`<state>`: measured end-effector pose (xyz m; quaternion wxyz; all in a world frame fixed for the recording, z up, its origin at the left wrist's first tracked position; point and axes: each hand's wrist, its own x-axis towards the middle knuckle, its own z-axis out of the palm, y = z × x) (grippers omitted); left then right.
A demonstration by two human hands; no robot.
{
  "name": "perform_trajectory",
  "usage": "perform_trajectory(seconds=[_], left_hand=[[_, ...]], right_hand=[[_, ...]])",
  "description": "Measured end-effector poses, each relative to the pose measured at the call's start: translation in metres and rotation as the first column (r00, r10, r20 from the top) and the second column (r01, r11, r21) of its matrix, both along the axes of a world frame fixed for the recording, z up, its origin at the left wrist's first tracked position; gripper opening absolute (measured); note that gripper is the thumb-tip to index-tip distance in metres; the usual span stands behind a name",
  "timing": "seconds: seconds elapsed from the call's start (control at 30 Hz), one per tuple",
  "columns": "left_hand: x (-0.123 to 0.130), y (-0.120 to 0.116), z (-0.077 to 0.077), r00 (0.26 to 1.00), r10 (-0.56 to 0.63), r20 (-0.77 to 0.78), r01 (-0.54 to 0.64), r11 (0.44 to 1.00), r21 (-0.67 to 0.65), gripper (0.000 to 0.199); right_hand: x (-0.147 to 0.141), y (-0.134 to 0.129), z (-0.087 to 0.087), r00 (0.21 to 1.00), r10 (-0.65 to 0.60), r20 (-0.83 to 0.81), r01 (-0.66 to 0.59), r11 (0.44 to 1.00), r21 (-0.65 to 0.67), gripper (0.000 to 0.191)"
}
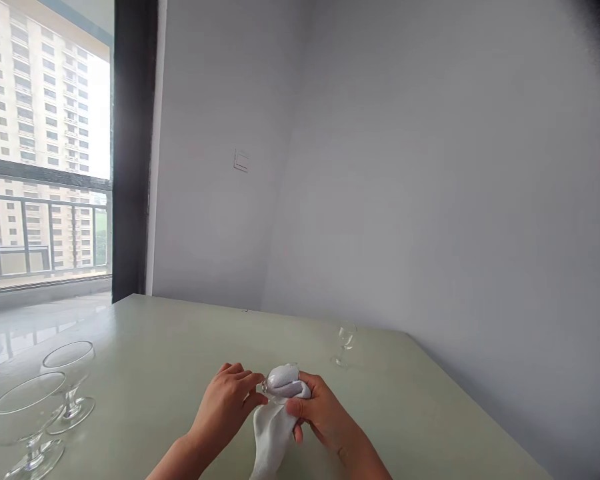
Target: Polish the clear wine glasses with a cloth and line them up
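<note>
Above the near part of the table, a small clear stemmed glass [265,386] lies tipped sideways between my hands. My left hand [227,403] pinches it at the stem end with thumb and fingers; its foot is mostly hidden by the fingers. A white cloth [271,430] is bunched inside and around the bowl, with a long end hanging down toward the table's near side. My right hand [325,410] grips the cloth at the bowl's rim, its thumb pressed on the folds.
Two large stemmed glasses [30,407] stand upright at the left, with a sliver of another at the frame edge. A small stemmed glass [347,337] stands farther back on the pale green table [180,340]. Grey walls [380,167] rise behind; a window [45,133] is left.
</note>
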<state>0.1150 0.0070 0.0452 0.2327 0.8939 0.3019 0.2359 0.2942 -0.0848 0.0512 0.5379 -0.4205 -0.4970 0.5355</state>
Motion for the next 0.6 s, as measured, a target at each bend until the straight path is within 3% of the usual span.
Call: perform_trajectory(seconds=[0.07, 0.13, 0.2, 0.3, 0.37, 0.4, 0.43, 0.5, 0.6], left_hand=[[-0.003, 0.004, -0.004, 0.994, -0.107, -0.025, 0.101, 0.978, -0.182, 0.024], [-0.003, 0.004, -0.008, 0.976, -0.209, -0.061, 0.187, 0.947, -0.26, 0.034], [0.0, 0.0, -0.01, 0.977, -0.208, -0.057, 0.187, 0.948, -0.259, 0.031], [0.005, -0.004, -0.01, 0.999, -0.032, 0.007, 0.032, 0.997, 0.068, 0.023], [0.006, -0.003, -0.008, 0.998, 0.048, 0.033, -0.055, 0.959, 0.278, 0.027], [0.005, -0.001, -0.007, 0.998, 0.058, 0.029, -0.064, 0.953, 0.295, 0.023], [0.003, 0.001, -0.006, 0.998, 0.048, 0.035, -0.054, 0.975, 0.215, 0.018], [-0.001, 0.006, -0.005, 0.996, -0.01, 0.083, 0.018, 0.995, -0.095, 0.011], [-0.005, 0.008, -0.004, 0.975, -0.138, 0.173, 0.206, 0.851, -0.483, 0.021]], right_hand=[[0.006, -0.007, 0.008, 0.977, 0.128, 0.169, -0.124, 0.992, -0.03, 0.036], [0.012, -0.011, 0.012, 0.943, 0.207, 0.261, -0.191, 0.978, -0.088, 0.031], [0.015, -0.009, 0.009, 0.964, 0.155, 0.214, -0.137, 0.986, -0.095, 0.031], [0.01, 0.003, -0.006, 0.998, -0.059, 0.025, 0.061, 0.996, -0.071, 0.034], [0.002, 0.011, -0.014, 0.99, -0.132, -0.057, 0.127, 0.989, -0.074, 0.035], [-0.001, 0.013, -0.016, 0.988, -0.136, -0.073, 0.13, 0.989, -0.072, 0.036], [-0.004, 0.013, -0.016, 0.99, -0.118, -0.073, 0.113, 0.991, -0.066, 0.038], [-0.004, 0.009, -0.011, 1.0, -0.016, 0.003, 0.016, 0.999, -0.047, 0.042], [0.005, -0.003, 0.005, 0.954, 0.197, 0.224, -0.184, 0.98, -0.078, 0.037]])
